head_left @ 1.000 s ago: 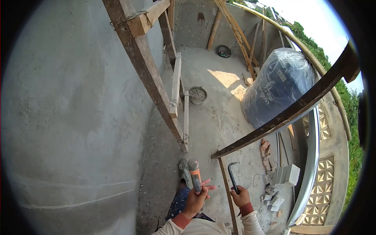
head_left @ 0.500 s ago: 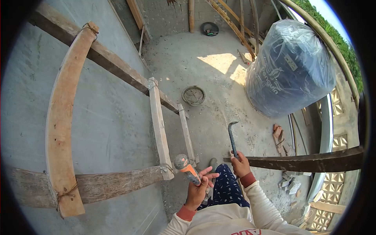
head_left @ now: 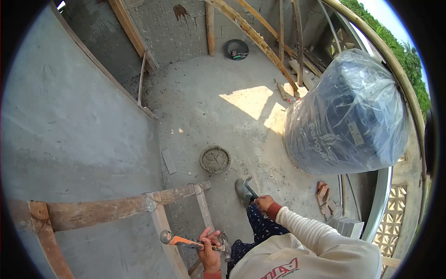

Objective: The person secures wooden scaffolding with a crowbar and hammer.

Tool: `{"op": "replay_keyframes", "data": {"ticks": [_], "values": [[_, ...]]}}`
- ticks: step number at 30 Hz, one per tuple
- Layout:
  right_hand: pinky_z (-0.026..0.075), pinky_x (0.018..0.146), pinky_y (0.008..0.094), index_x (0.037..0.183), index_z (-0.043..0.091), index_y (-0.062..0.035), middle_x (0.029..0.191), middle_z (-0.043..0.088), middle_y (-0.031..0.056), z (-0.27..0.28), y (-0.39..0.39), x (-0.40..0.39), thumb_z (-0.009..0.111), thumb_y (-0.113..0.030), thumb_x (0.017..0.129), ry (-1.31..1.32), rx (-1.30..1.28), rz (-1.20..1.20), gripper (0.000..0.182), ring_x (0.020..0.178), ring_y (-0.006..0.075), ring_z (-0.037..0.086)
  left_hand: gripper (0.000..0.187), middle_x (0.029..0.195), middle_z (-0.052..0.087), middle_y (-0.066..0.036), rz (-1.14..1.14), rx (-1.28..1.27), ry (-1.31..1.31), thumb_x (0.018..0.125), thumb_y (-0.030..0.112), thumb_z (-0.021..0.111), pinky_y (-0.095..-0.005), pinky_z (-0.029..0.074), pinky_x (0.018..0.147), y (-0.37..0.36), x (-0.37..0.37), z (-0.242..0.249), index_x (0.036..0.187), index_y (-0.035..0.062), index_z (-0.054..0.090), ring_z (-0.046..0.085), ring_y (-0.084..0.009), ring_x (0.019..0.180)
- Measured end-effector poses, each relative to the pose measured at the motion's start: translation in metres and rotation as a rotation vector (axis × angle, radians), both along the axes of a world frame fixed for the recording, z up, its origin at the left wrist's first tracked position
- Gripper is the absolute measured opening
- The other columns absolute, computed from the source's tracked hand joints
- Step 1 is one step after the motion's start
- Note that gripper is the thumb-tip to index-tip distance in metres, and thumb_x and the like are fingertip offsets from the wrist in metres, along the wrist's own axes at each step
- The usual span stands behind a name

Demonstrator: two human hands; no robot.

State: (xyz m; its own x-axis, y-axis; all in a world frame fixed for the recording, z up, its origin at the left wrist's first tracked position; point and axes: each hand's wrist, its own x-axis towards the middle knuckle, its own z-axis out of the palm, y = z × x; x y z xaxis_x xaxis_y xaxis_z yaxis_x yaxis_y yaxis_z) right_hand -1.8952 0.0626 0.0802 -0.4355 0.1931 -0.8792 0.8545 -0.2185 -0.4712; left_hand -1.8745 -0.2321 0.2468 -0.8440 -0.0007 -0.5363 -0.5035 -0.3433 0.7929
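A hammer (head_left: 183, 242) with an orange and black handle is held in my left hand (head_left: 210, 251), some fingers spread, beside the wooden ladder-like frame (head_left: 107, 211). The hammer's metal head shows right of the hand and its handle end points left. My right hand (head_left: 265, 203) is closed round a dark pry bar (head_left: 251, 189), whose hooked end lies over my boot (head_left: 243, 193). Below my hands are my patterned trouser legs (head_left: 260, 225).
A round tub of wet mortar (head_left: 215, 159) sits on the concrete floor. Right of it stands a plastic-wrapped tank (head_left: 348, 116). Bricks (head_left: 324, 194), a black basin (head_left: 236, 49) and leaning timbers (head_left: 253, 35) are around. A smooth wall (head_left: 83, 125) rises at left.
The view has turned, so the wooden frame now sits lower. My left hand's hammer has swung from upright to nearly level. My right hand and the pry bar have moved left, over the boot.
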Motion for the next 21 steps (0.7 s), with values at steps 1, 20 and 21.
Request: {"op": "replay_keyframes", "data": {"ticks": [1, 20, 21], "values": [[0.038, 0.038, 0.0329, 0.083, 0.061, -0.0042, 0.062, 0.053, 0.0027, 0.005, 0.021, -0.02, 0.063, -0.017, 0.092, 0.004, -0.034, 0.006, 0.015, 0.044, 0.0151, 0.048, 0.059, 0.109, 0.069, -0.016, 0.013, -0.013, -0.009, 0.105, 0.048, 0.048, -0.0253, 0.047, 0.071, 0.017, -0.023, -0.001, 0.134, -0.0037, 0.05, 0.053, -0.0093, 0.073], [0.037, 0.034, 0.0388, 0.076, 0.06, -0.0062, 0.056, 0.052, 0.0045, 0.078, 0.255, -0.112, 0.06, -0.028, 0.095, -0.048, 0.334, -0.257, 0.028, 0.036, 0.0198, 0.046, 0.054, 0.088, 0.065, -0.007, -0.074, 0.016, 0.221, 0.106, 0.05, 0.044, -0.03, 0.043, 0.065, 0.218, -0.365, 0.069, 0.115, -0.0006, 0.062, 0.048, -0.01, 0.064], [0.037, 0.033, 0.0392, 0.076, 0.06, -0.0059, 0.055, 0.052, 0.0048, 0.076, 0.259, -0.122, 0.06, -0.028, 0.094, -0.045, 0.355, -0.244, 0.029, 0.035, 0.0201, 0.046, 0.054, 0.087, 0.065, -0.006, -0.06, 0.001, 0.23, 0.106, 0.05, 0.044, -0.0299, 0.043, 0.065, 0.221, -0.381, 0.067, 0.114, -0.0005, 0.062, 0.048, -0.0101, 0.064]]}}
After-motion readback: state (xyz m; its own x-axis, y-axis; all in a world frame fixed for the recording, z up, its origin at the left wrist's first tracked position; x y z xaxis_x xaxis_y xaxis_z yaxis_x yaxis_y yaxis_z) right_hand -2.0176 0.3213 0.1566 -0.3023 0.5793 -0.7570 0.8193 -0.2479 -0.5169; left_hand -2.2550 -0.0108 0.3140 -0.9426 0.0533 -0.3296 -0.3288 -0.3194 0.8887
